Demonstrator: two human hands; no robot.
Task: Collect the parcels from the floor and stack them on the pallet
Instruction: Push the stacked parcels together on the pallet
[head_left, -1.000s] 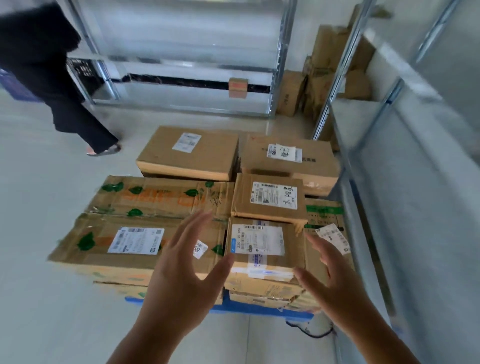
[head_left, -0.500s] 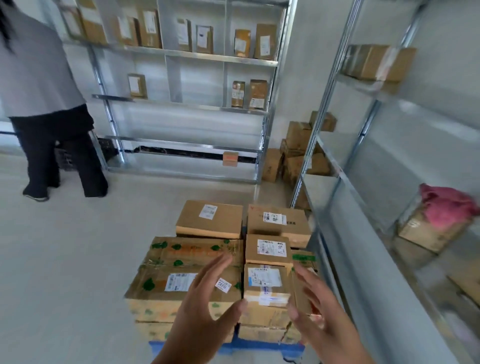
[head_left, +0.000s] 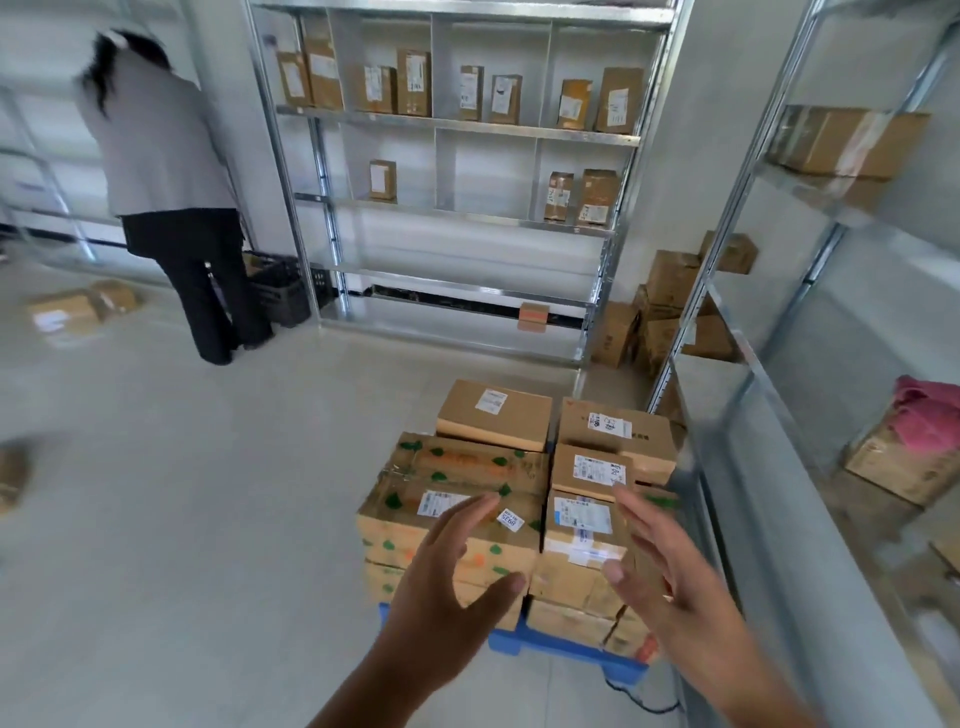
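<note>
A blue pallet (head_left: 563, 647) at the bottom centre carries several brown cardboard parcels stacked in layers. The nearest top parcel (head_left: 582, 525) is small with a white label; a wide parcel with green leaf prints (head_left: 447, 509) lies to its left. My left hand (head_left: 452, 587) and my right hand (head_left: 665, 577) hover in front of the stack with fingers spread, holding nothing and touching no parcel. More parcels lie on the floor at the far left (head_left: 78, 309) and at the left edge (head_left: 10, 475).
A person (head_left: 171, 192) stands at the back left by a black crate (head_left: 280, 291). A metal shelf rack (head_left: 457, 166) with small parcels fills the back wall. Another rack (head_left: 779, 364) runs along the right. Boxes (head_left: 670, 306) are piled in the corner.
The view has lifted and drawn back from the stack, so the shelves and the person now show. Both hands stay spread and empty, a little farther from the parcels.
</note>
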